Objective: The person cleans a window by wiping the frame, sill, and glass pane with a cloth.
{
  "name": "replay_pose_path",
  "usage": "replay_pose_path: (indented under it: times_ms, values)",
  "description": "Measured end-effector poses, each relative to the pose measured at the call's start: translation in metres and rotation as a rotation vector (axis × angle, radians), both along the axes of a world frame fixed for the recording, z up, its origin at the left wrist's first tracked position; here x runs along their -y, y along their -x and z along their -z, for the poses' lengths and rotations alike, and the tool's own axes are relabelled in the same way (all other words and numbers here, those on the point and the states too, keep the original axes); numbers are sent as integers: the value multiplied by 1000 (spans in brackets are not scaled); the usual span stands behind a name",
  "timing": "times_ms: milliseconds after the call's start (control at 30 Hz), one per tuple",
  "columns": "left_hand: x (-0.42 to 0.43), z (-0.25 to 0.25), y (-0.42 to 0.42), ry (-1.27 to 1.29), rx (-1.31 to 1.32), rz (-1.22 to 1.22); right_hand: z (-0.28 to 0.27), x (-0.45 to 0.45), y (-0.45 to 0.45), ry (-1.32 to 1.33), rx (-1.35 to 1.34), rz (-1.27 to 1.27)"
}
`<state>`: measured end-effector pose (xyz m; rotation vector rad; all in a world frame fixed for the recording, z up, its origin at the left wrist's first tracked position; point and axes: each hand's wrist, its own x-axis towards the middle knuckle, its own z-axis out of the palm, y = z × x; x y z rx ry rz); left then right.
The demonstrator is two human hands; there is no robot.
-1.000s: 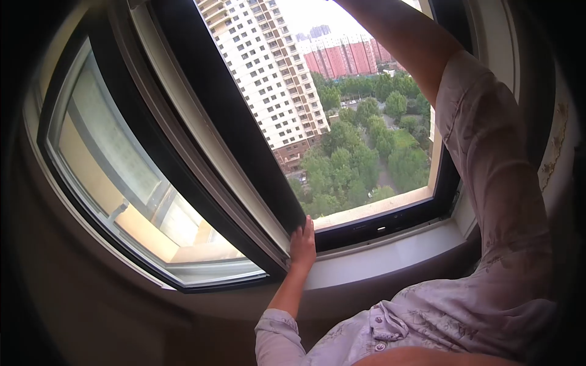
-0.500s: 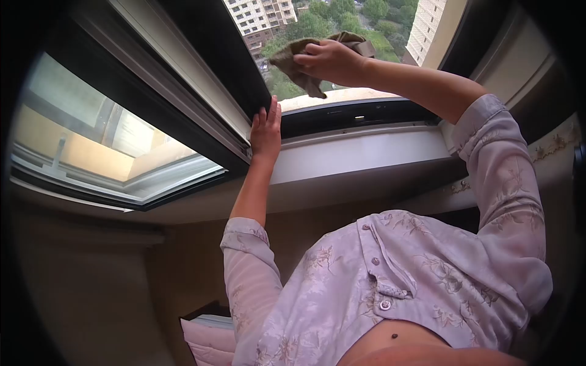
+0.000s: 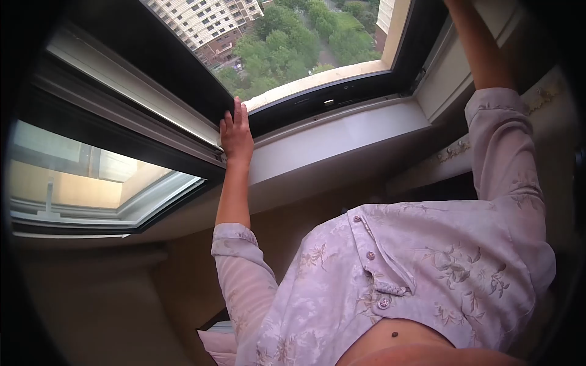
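My left hand rests on the corner of the black window frame, its fingers stretched out and slightly apart, holding nothing. From the upper right my right forearm reaches up beside the white window reveal, and the hand itself lies beyond the top edge of the view. The cloth is out of sight. Between the two arms is the window opening, with the black lower frame running along its bottom.
A white sill runs below the opening. On the left, a second window pane sits in a dark frame. Trees and a tall building show far below outside. Something pink and padded lies at the bottom left.
My right hand has swung up and right, out of view, and the brownish cloth it held has gone with it from sight. My left hand stays on the frame. The view has shifted.
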<state>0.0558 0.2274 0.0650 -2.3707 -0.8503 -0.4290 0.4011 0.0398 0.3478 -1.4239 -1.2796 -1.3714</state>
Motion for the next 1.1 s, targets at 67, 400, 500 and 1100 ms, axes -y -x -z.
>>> replay_pose_path:
  times_ms: [67,400,500,1100]
  values:
    - [0,-2,-1,-7,1,5,71,0,-8,165,70,74]
    - [-1,-4,1,12,-95,-19,127,55,-79,445,182,79]
    - [3,-7,-3,9,-59,-18,48,53,-58,-6,-170,81]
    - [79,-18,-42,677,618,333,309,82,49,-156,-2213,-1994]
